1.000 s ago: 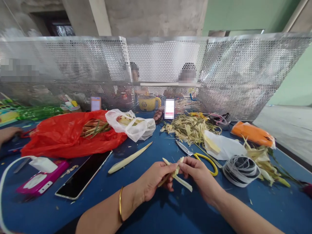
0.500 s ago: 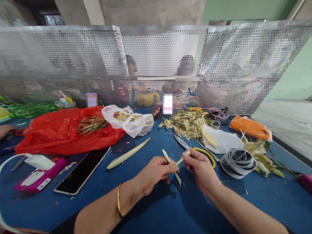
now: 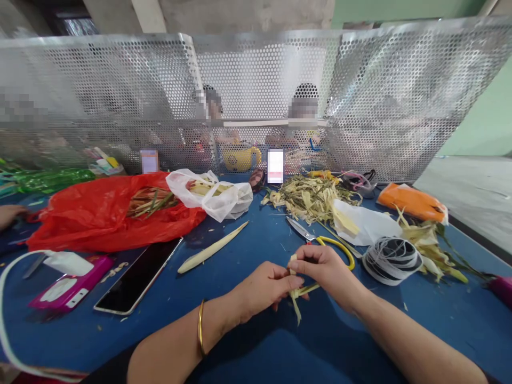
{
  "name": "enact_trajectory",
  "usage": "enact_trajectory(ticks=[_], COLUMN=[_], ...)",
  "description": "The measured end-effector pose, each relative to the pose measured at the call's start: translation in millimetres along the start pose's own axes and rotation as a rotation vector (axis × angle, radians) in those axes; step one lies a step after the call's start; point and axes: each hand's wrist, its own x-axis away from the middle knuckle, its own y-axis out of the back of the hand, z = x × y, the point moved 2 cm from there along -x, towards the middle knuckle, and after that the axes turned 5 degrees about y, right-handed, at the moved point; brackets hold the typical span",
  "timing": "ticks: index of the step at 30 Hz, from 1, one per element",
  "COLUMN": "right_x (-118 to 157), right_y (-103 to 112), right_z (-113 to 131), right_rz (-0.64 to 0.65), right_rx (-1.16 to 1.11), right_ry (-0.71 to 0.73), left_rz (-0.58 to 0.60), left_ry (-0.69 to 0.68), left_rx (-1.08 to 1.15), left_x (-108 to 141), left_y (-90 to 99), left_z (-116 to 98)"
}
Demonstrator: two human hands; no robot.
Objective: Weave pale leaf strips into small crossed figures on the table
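Note:
My left hand [image 3: 276, 285] pinches pale husk strips [image 3: 296, 309] over the middle of the blue table. Pressed close against it, my right hand [image 3: 316, 264] has its thumb and fingers closed on the upper end of the strips. One strip end hangs down below the fingers, and another sticks out to the right under my right hand. A long pale husk piece [image 3: 212, 249] lies to the left. Behind my right hand are scissors [image 3: 338, 248] with yellow handles, partly covered by it.
On the left are a red bag [image 3: 88, 213], a black phone [image 3: 138, 277] and a magenta power bank [image 3: 72, 290]. A spool of ribbon [image 3: 392, 261] and a husk pile [image 3: 312, 197] lie right. Behind stands a perforated screen [image 3: 256, 69]; another person's hand [image 3: 14, 213] is far left.
My hands have come together, and my right hand has moved left onto the upper end of the strips. The crossed strips now hang lower. The view has shifted slightly.

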Motion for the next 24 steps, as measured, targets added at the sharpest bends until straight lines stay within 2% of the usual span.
enact_trajectory(ticks=[2, 6, 10, 12, 15, 16, 17, 19, 21, 22, 24], right_x=[1, -1, -5, -4, 5, 9, 12, 17, 19, 18, 16], right_y=[-1, 0, 5, 11, 18, 17, 13, 0, -13, -18, -23], right_z=[-2, -10, -14, -7, 11, 16, 19, 20, 13, 9, 2], right_rz=[-0.093, -0.265, -0.296, -0.339, -0.493, -0.487, -0.421, -0.168, 0.072, 0.138, 0.171], right_rx=[-0.057, -0.025, 0.121, 0.344, 0.766, 0.882, 0.988, 1.182, 1.351, 1.425, 1.529], right_ry=[0.038, 0.116, 0.152, 0.28, 0.64, 0.754, 0.855, 1.013, 1.081, 1.081, 1.061], left_rz=[-0.005, -0.063, -0.046, -0.096, -0.22, -0.237, -0.241, -0.228, -0.22, -0.217, -0.215], left_ry=[-0.031, -0.105, -0.077, -0.064, -0.057, -0.056, -0.06, -0.067, -0.054, -0.052, -0.066], left_rx=[-0.031, -0.146, -0.112, -0.011, 0.229, 0.314, 0.39, 0.494, 0.525, 0.521, 0.517], left_x=[0, 1, 0, -1, -3, -4, -4, -5, -6, -7, -10], left_y=[2.2, 5.1, 2.4, 3.7, 10.9, 13.5, 15.7, 18.8, 19.5, 19.2, 17.7], left_z=[0, -1, -2, -4, -7, -7, -8, -8, -6, -5, -2])
